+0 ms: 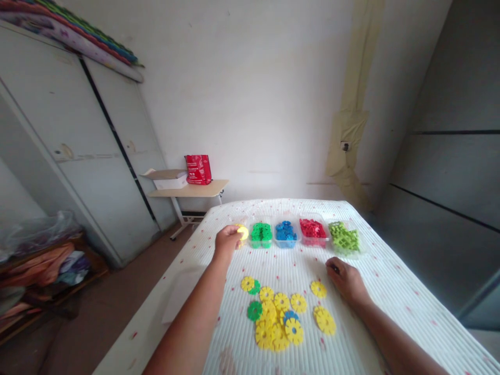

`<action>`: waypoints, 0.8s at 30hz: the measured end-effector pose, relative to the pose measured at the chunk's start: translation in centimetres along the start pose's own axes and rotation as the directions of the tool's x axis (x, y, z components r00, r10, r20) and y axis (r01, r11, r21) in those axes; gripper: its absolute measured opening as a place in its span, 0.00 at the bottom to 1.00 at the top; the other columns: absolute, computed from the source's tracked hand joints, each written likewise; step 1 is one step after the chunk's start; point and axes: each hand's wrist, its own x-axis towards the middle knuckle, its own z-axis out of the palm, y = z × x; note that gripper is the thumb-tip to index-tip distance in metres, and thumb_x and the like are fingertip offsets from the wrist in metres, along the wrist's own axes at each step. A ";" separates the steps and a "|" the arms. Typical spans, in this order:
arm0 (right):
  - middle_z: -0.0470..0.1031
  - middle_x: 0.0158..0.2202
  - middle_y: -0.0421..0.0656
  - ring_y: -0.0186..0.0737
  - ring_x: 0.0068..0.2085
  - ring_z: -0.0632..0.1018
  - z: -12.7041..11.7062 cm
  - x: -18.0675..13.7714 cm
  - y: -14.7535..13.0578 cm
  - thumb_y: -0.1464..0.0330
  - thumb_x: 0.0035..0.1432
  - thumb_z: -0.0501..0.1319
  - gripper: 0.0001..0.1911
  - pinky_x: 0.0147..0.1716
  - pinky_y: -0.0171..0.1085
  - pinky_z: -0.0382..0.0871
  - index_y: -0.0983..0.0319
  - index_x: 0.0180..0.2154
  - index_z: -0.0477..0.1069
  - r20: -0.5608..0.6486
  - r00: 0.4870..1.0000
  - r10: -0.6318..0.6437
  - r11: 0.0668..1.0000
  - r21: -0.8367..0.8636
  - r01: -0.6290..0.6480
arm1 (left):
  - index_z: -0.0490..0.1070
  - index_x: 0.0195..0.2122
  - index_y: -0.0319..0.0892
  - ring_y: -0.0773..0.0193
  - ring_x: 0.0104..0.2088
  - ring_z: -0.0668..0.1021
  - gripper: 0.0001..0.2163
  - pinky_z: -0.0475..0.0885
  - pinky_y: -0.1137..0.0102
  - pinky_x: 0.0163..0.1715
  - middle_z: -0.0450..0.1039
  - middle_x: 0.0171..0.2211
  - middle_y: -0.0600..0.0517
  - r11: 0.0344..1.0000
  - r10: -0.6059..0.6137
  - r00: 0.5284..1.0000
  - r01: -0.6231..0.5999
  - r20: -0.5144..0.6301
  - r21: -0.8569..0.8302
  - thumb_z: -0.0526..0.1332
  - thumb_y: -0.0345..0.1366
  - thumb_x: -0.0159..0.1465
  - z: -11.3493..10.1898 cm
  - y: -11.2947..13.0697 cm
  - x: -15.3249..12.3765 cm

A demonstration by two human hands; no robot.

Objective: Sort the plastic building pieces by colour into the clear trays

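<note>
Left hand (227, 240): pinches a yellow disc (242, 232) at its fingertips.
Green tray (260, 245): just right of that disc.
Right hand (346, 279): curled, cannot tell if holding anything; loose disc (318, 288) just to its left.

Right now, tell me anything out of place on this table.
Among the loose yellow discs, two green discs and one blue disc lie mixed in. The filled trays beyond each hold one colour.

Two bare forearms (199, 312), bare left hand (227, 240), bare right hand (346, 278), wrists uncovered, skin unmarked
</note>
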 end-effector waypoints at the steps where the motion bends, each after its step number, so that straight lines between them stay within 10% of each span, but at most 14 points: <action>1: 0.72 0.24 0.40 0.38 0.28 0.73 0.0 0.0 -0.1 0.63 0.50 0.49 0.10 0.29 0.34 0.63 0.59 0.28 0.66 -0.003 1.000 0.004 1.000 0.006 -0.004 | 0.68 0.37 0.37 0.73 0.19 0.69 0.15 0.63 0.78 0.19 0.68 0.23 0.56 1.000 -0.003 0.999 0.003 -0.040 -0.013 0.60 0.38 0.48 -0.4 0.2 0.8; 7: 0.72 0.24 0.41 0.38 0.27 0.73 -0.4 0.0 -0.5 0.63 0.49 0.49 0.10 0.28 0.34 0.63 0.59 0.27 0.66 -0.011 1.000 0.016 0.999 0.040 -0.016 | 0.69 0.39 0.40 0.70 0.23 0.73 0.16 0.67 0.76 0.24 0.72 0.31 0.53 0.997 0.014 0.997 -0.008 -0.078 0.072 0.60 0.30 0.47 0.8 -1.3 0.8; 24: 0.72 0.25 0.41 0.38 0.28 0.72 -0.4 -0.1 -0.7 0.64 0.50 0.48 0.10 0.29 0.34 0.62 0.60 0.27 0.65 0.015 1.000 0.020 0.999 -0.038 -0.019 | 0.74 0.31 0.42 0.63 0.40 0.72 0.14 0.66 0.67 0.46 0.75 0.35 0.51 0.779 0.331 0.844 -0.496 0.421 0.383 0.53 0.23 0.48 1.2 -5.6 -9.7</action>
